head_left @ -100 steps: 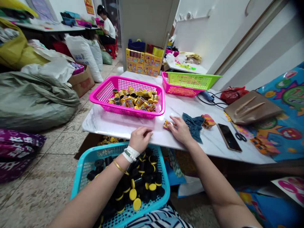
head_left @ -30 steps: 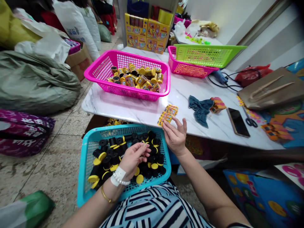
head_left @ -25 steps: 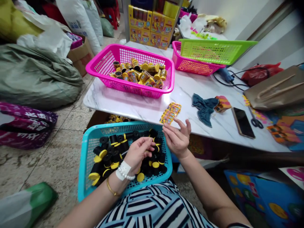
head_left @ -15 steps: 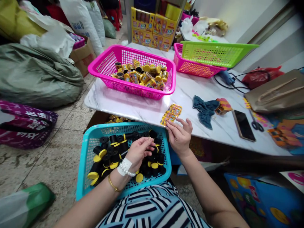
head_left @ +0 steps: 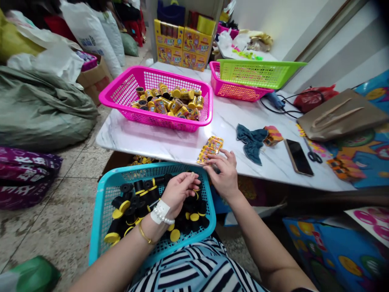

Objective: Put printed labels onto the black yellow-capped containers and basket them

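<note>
Above the blue basket (head_left: pixel 99 211), my left hand (head_left: pixel 179 192) is closed, thumb and fingertips pressed together; whatever it may hold is too small or hidden to make out. Inside the basket are several black cylindrical containers with yellow lids (head_left: pixel 121 204), some behind my hand and forearm. My right hand (head_left: pixel 223 172) is at the table's front edge, fingers apart and slightly bent. Its fingertips reach the near end of a small pile of yellow-orange printed labels (head_left: pixel 214 144) lying on the table. I cannot tell whether a label is between thumb and finger.
A pink basket (head_left: pixel 158 120) of yellow-labelled cylinders stands on the white marbled table (head_left: pixel 146 142). Behind it are a green basket (head_left: pixel 258 73) in another pink one and yellow printed boxes (head_left: pixel 194 44). Rightward lie a dark cloth (head_left: pixel 251 140), a phone (head_left: pixel 298 157) and scissors (head_left: pixel 314 156).
The whole view has shifted, so the table things appear further left. My right fingers have spread somewhat at the labels. My left hand stays closed over the blue basket.
</note>
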{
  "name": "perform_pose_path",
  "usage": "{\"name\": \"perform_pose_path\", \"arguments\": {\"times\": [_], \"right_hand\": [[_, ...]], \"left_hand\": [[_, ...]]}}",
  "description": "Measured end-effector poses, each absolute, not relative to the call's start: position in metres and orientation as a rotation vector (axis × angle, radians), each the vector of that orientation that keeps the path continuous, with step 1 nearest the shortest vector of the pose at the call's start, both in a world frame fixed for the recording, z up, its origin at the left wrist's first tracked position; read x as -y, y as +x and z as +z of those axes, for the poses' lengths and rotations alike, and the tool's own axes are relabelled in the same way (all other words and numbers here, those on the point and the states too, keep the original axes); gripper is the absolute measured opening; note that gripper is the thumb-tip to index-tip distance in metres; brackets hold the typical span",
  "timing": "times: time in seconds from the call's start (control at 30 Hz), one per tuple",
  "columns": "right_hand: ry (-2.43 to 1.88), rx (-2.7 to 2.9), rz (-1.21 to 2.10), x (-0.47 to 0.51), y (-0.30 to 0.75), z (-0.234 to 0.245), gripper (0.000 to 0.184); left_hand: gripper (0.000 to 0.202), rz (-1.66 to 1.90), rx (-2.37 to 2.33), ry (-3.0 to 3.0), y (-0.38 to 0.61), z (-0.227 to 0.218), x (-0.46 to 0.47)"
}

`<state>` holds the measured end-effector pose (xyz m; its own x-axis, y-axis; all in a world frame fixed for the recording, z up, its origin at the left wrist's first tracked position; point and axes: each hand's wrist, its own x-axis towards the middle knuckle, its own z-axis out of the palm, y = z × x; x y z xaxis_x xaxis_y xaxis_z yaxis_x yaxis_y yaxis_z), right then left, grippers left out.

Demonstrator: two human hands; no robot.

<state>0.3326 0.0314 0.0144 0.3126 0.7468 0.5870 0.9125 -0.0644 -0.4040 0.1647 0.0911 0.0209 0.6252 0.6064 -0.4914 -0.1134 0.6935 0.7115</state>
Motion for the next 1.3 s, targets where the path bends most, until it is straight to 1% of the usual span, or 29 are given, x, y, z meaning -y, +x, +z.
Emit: {"name": "perform_pose_path", "arguments": {"times": [0.03,0.1,0.13,0.17,0.2,0.23,0.33,0.4,0.5,0.53,0.63,0.67,0.83,1.03,1.1,1.17,1.23,1.3], "right_hand": [[-1.883,1.522,-0.288,-0.028,0.340,0.017,0.026],[-1.993,1.535,-0.390,-0.019,0.363,0.019,0.056],[-2.069,1.491,-0.480,-0.013,0.379,0.018,0.066],[-2.158,1.413,-0.588,-0.007,0.396,0.017,0.070],[-2.250,1.326,-0.672,-0.001,0.413,0.015,0.069],[-2.327,1.283,-0.709,0.005,0.428,0.012,0.064],[-2.417,1.312,-0.731,0.015,0.450,0.010,0.048],[-2.368,1.343,-0.760,0.016,0.436,0.014,0.048],[-2.205,1.528,-0.723,0.009,0.390,0.022,0.056],[-2.141,1.627,-0.674,0.004,0.374,0.023,0.053],[-1.953,1.727,-0.599,-0.009,0.340,0.018,0.030],[-1.893,1.703,-0.602,-0.012,0.335,0.016,0.026],[-1.676,1.643,-0.659,-0.009,0.323,0.014,0.025],[-1.580,1.742,-0.691,0.001,0.303,0.015,0.025],[-1.546,1.826,-0.578,0.003,0.298,0.014,0.029],[-1.520,1.825,-0.329,0.006,0.292,0.013,0.032],[-1.555,1.621,0.028,0.009,0.286,0.011,0.033],[-1.610,1.320,0.457,0.011,0.279,0.005,0.032]], "left_hand": [[0.046,0.447,-0.807,0.694,0.163,0.019,-0.091],[0.045,0.434,-0.824,0.693,0.158,0.015,-0.090],[0.044,0.431,-0.832,0.695,0.155,0.013,-0.090],[0.043,0.433,-0.840,0.700,0.153,0.011,-0.089],[0.042,0.438,-0.849,0.708,0.151,0.009,-0.087],[0.041,0.443,-0.857,0.717,0.150,0.008,-0.086],[0.039,0.450,-0.857,0.743,0.150,0.009,-0.083],[0.038,0.448,-0.837,0.758,0.151,0.010,-0.081],[0.040,0.438,-0.818,0.767,0.151,0.011,-0.079],[0.041,0.432,-0.816,0.762,0.150,0.010,-0.078],[0.043,0.418,-0.824,0.732,0.147,0.008,-0.076],[0.043,0.414,-0.829,0.724,0.145,0.008,-0.076],[0.042,0.438,-0.810,0.686,0.141,0.012,-0.073],[0.047,0.478,-0.781,0.590,0.154,0.019,-0.077],[0.043,0.525,-0.784,0.621,0.153,0.017,-0.081],[0.036,0.568,-0.821,0.703,0.146,0.012,-0.083],[0.030,0.573,-0.875,0.826,0.134,0.007,-0.083],[0.029,0.555,-0.913,0.977,0.121,0.003,-0.081]]}}
